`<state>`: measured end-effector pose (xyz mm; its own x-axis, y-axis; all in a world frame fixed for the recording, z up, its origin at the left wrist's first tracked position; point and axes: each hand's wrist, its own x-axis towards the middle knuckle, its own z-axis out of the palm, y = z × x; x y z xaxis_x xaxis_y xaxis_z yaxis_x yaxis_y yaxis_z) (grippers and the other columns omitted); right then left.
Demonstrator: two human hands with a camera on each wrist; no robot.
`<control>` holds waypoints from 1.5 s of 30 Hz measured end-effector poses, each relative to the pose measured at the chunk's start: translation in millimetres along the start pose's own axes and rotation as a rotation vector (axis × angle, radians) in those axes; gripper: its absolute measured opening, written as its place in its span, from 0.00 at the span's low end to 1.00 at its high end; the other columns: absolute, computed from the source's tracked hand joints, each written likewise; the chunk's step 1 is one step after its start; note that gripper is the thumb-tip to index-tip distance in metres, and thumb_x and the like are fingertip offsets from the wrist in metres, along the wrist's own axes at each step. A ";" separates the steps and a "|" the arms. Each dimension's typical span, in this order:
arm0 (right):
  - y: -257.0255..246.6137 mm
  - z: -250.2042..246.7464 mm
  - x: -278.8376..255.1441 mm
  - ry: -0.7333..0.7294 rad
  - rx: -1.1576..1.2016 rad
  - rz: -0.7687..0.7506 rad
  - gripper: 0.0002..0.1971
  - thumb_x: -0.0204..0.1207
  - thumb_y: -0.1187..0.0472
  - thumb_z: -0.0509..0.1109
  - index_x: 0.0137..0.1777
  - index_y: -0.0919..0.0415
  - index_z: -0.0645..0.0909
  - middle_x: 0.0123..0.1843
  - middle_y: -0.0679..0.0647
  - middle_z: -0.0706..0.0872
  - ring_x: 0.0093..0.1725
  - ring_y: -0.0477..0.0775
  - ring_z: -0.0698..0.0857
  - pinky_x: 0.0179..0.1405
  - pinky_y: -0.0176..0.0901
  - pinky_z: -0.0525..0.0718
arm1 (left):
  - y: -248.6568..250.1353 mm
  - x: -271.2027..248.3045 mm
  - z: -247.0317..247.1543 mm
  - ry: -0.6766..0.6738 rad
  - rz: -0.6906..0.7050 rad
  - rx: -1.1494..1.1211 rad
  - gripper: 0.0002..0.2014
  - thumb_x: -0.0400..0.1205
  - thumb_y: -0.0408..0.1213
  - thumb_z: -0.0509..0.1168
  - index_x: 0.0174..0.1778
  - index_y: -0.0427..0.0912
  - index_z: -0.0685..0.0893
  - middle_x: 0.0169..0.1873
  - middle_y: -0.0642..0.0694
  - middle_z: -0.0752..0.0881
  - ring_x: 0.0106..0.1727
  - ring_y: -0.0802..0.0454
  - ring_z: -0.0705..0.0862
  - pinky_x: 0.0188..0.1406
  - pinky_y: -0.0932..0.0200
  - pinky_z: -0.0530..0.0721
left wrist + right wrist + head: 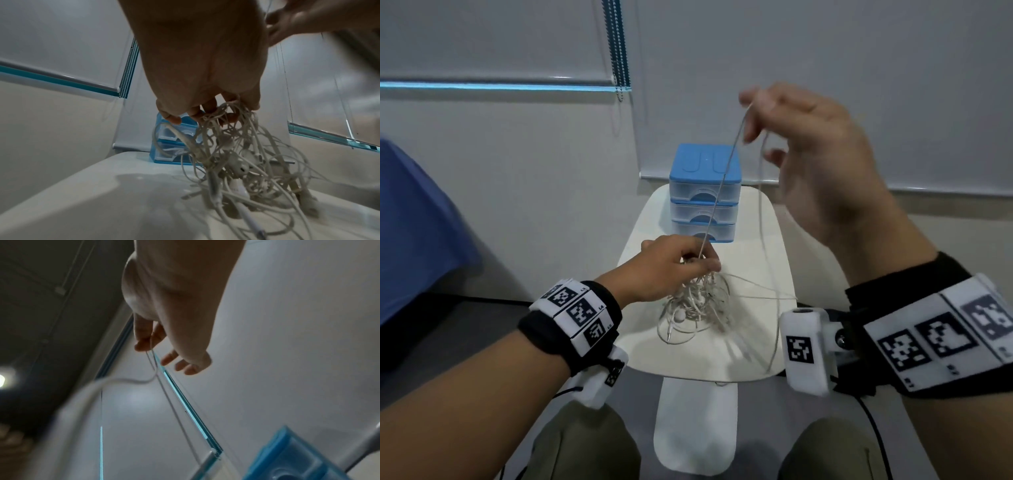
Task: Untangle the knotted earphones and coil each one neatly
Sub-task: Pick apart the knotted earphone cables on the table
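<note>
A knotted bundle of white earphones (697,306) (236,164) sits on the small white table (753,356). My left hand (681,262) (207,110) grips the top of the bundle from above, fingers curled into the cords. My right hand (751,116) (149,340) is raised high above the table and pinches one thin cord (717,192) (164,391) between thumb and forefinger. That cord runs taut down to the bundle, and a second length hangs from the same hand toward the table's near right edge. My other right fingers are spread.
A blue and clear three-drawer mini cabinet (703,195) (170,142) (296,457) stands at the table's far end. Behind it are roller blinds with a bead chain (618,48). A blue cloth (417,219) lies at the left. My knees are under the table's near edge.
</note>
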<state>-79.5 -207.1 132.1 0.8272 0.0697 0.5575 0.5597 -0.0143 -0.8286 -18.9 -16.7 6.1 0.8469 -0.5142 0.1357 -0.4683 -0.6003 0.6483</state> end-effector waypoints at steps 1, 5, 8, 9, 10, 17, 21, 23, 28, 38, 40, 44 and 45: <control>-7.1 -1.6 0.8 0.022 0.150 -0.010 0.14 0.82 0.56 0.66 0.33 0.55 0.79 0.48 0.51 0.88 0.57 0.46 0.85 0.56 0.49 0.74 | -0.7 0.7 -0.2 -0.011 0.009 -0.002 0.11 0.83 0.62 0.67 0.49 0.61 0.89 0.43 0.53 0.90 0.47 0.56 0.85 0.76 0.35 0.70; -26.6 -6.0 -0.5 0.136 0.583 0.119 0.17 0.87 0.58 0.59 0.34 0.54 0.64 0.26 0.50 0.66 0.20 0.49 0.67 0.21 0.36 0.68 | -2.0 5.1 -3.9 0.013 0.007 -0.014 0.18 0.76 0.69 0.62 0.47 0.62 0.89 0.41 0.52 0.89 0.46 0.53 0.85 0.69 0.35 0.78; -11.5 -4.7 0.9 0.091 0.094 0.297 0.15 0.85 0.55 0.67 0.38 0.51 0.66 0.24 0.47 0.61 0.18 0.46 0.56 0.17 0.32 0.55 | 0.9 7.6 -8.7 0.091 0.010 -0.102 0.13 0.84 0.59 0.67 0.43 0.58 0.92 0.37 0.48 0.88 0.38 0.48 0.83 0.52 0.47 0.84; -1.1 -2.8 -0.6 0.009 -0.149 0.331 0.13 0.83 0.53 0.71 0.42 0.52 0.71 0.26 0.47 0.67 0.19 0.46 0.61 0.19 0.33 0.58 | 3.8 8.3 -10.4 0.118 0.013 -0.135 0.12 0.86 0.54 0.69 0.43 0.55 0.93 0.35 0.48 0.87 0.35 0.50 0.81 0.45 0.52 0.83; 10.3 0.3 -3.1 -0.103 -0.405 0.366 0.11 0.80 0.49 0.75 0.48 0.51 0.76 0.30 0.47 0.74 0.23 0.46 0.68 0.22 0.36 0.64 | 8.2 9.1 -12.1 0.134 0.021 -0.146 0.11 0.87 0.50 0.70 0.44 0.52 0.94 0.35 0.50 0.87 0.34 0.54 0.80 0.41 0.54 0.81; 44.1 5.4 -12.1 -0.410 -1.031 0.486 0.15 0.86 0.49 0.66 0.42 0.58 0.83 0.43 0.54 0.84 0.44 0.56 0.81 0.39 0.48 0.75 | 18.3 10.0 -20.2 -0.052 0.109 -0.153 0.05 0.83 0.45 0.75 0.42 0.55 0.93 0.32 0.41 0.82 0.36 0.44 0.74 0.40 0.55 0.72; 19.1 0.8 -3.8 -0.230 -0.671 0.330 0.16 0.85 0.59 0.65 0.34 0.61 0.78 0.31 0.55 0.80 0.31 0.55 0.77 0.35 0.49 0.74 | 6.2 4.1 -14.1 -0.041 0.148 -0.157 0.05 0.84 0.39 0.75 0.49 0.43 0.94 0.40 0.48 0.91 0.41 0.50 0.79 0.47 0.61 0.77; 1.7 1.3 1.1 -0.131 -0.329 0.248 0.14 0.82 0.63 0.65 0.33 0.58 0.75 0.30 0.58 0.79 0.27 0.52 0.78 0.29 0.43 0.71 | 1.4 3.3 -10.2 -0.033 0.128 -0.118 0.10 0.84 0.39 0.74 0.49 0.34 0.92 0.43 0.57 0.92 0.42 0.50 0.80 0.48 0.58 0.79; -22.5 0.7 6.2 0.031 0.060 0.092 0.13 0.76 0.62 0.63 0.29 0.54 0.73 0.43 0.58 0.87 0.44 0.54 0.86 0.46 0.48 0.76 | -3.8 4.0 -9.1 -0.016 0.083 -0.132 0.11 0.84 0.38 0.74 0.44 0.32 0.90 0.38 0.64 0.90 0.45 0.39 0.80 0.49 0.53 0.78; -27.7 -11.9 5.2 0.204 0.358 0.096 0.15 0.87 0.60 0.57 0.36 0.56 0.68 0.37 0.54 0.87 0.51 0.55 0.91 0.55 0.54 0.76 | -13.3 -1.4 -18.9 -0.028 -0.023 -0.052 0.04 0.83 0.41 0.76 0.49 0.57 0.94 0.32 0.56 0.75 0.35 0.56 0.74 0.42 0.62 0.75; -27.2 -14.6 8.2 0.223 0.266 0.107 0.15 0.87 0.60 0.57 0.36 0.55 0.69 0.38 0.54 0.88 0.50 0.53 0.91 0.54 0.54 0.76 | -16.9 -1.9 -20.7 -0.013 -0.052 -0.003 0.04 0.83 0.42 0.76 0.50 0.57 0.94 0.33 0.57 0.77 0.34 0.58 0.75 0.42 0.63 0.76; -12.3 -17.6 21.1 0.208 0.120 0.202 0.16 0.88 0.55 0.58 0.37 0.53 0.73 0.42 0.52 0.90 0.52 0.49 0.91 0.58 0.56 0.76 | -11.7 -7.5 -17.7 0.012 -0.055 0.059 0.08 0.85 0.46 0.72 0.59 0.60 0.90 0.52 0.56 0.84 0.51 0.59 0.85 0.55 0.61 0.81; -6.8 -18.3 25.3 0.210 0.102 0.243 0.17 0.89 0.54 0.58 0.36 0.53 0.74 0.44 0.51 0.91 0.53 0.48 0.91 0.59 0.55 0.76 | -9.5 -9.1 -15.2 -0.029 -0.044 0.053 0.11 0.85 0.49 0.71 0.64 0.61 0.88 0.58 0.56 0.82 0.57 0.59 0.85 0.61 0.61 0.81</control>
<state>-61.4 -223.4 152.8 0.9341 -0.1306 0.3323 0.3455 0.0958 -0.9335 -18.3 2.9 10.1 0.8595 -0.5039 0.0858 -0.4444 -0.6537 0.6125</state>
